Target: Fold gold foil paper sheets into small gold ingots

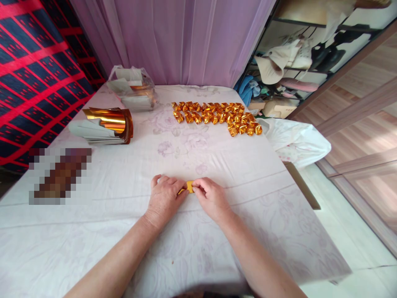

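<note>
My left hand (164,198) and my right hand (211,198) meet at the middle of the table, both pinching a small piece of gold foil paper (189,186) pressed down on the white floral tablecloth (186,248). Only a bit of the gold piece shows between the fingers. Farther back lie several folded gold paper ingots (217,116) laid in rows. At the left a curled stack of gold foil sheets (110,124) rests on the cloth.
A clear plastic bag with paper packs (133,89) stands at the back left. A white plastic bag (294,140) hangs at the table's right edge. A purple curtain (173,37) is behind; cluttered shelves (297,54) are at the right.
</note>
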`<state>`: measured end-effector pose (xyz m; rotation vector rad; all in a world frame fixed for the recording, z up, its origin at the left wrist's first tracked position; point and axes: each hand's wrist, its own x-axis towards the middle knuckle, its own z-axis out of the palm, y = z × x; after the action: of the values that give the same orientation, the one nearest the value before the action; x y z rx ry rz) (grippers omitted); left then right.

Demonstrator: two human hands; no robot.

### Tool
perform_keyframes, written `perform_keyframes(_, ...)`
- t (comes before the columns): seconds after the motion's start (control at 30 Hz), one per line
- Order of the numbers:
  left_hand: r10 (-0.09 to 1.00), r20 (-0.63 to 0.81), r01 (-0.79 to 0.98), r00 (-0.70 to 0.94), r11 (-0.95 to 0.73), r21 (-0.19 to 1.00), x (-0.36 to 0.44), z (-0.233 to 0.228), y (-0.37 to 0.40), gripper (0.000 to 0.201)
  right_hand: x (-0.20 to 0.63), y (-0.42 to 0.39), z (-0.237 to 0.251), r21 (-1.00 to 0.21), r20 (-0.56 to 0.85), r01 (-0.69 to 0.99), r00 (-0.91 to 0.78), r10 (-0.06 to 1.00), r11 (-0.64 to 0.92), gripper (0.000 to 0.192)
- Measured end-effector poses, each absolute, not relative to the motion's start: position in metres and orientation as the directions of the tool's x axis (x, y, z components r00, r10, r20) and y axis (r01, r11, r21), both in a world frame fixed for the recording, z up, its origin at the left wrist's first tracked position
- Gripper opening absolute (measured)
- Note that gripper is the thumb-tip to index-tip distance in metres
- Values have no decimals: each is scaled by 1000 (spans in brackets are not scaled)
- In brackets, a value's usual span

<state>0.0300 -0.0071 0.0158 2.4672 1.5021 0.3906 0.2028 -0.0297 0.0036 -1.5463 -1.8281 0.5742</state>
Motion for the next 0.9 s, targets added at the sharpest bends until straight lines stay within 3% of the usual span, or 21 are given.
perform_keyframes(0.4,898,79,813,432,-426,398,23,16,-6,15,198,-31,-5,-585,222,782,-103,970,217,10)
perform_keyframes(0.9,914,34,811,405,-376,448,9,15,-3,13,192,-28,0,-526,139,836,-101,985,160,10)
